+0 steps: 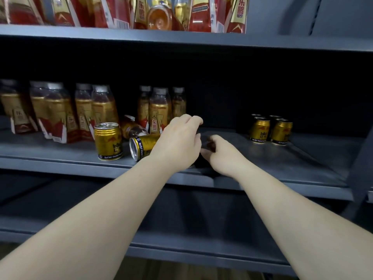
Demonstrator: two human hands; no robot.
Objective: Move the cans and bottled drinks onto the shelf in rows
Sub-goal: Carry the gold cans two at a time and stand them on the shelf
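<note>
Gold Red Bull cans (109, 141), 东鹏-labelled bottles (159, 112)

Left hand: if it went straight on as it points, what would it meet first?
Likely nothing: the left hand aims just right of the standing bottles, into dark shelf space. Depth is unclear, so the nearest bottle might be brushed.

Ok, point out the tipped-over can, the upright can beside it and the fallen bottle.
tipped-over can (143, 146): head view, on its gold side wall.
upright can (109, 142): head view, middle of its label.
fallen bottle (132, 128): head view, on its body.
</note>
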